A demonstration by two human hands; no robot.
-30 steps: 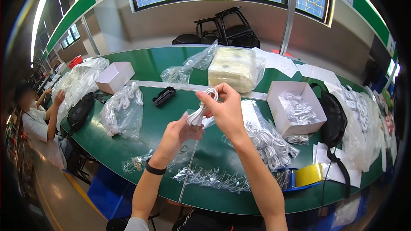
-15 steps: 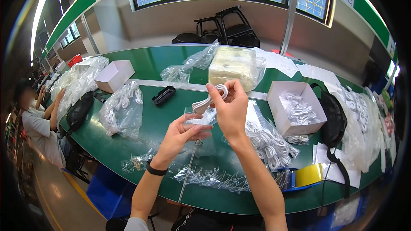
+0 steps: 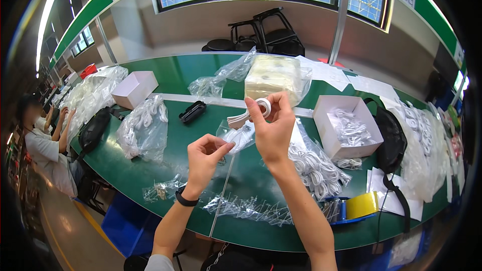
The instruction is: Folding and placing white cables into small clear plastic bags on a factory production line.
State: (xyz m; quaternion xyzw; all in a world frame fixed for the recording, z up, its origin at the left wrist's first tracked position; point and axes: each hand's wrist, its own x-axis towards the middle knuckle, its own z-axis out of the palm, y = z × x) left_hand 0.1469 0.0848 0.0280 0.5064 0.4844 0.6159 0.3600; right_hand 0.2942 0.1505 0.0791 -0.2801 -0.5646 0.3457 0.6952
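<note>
Both pinched: right fingers on white cable, left fingers on clear bag.

White plastic, clear film, green tabletop with a sheen.

Cable coil: white, smooth, plastic-looking sheath. Small bag: thin clear plastic, glossy, creased. Bench top: green, smooth, semi-gloss, soft reflections; inset strip pale, metal-looking. Right-hand carton: matt white card. Loose sheets: paper, matt. Black pouch: cloth-looking, dull. Black case: hard plastic look, slight shine. Tape roll: yellow, smooth, glossy. Wrapped block: crinkled, shiny film.
</note>
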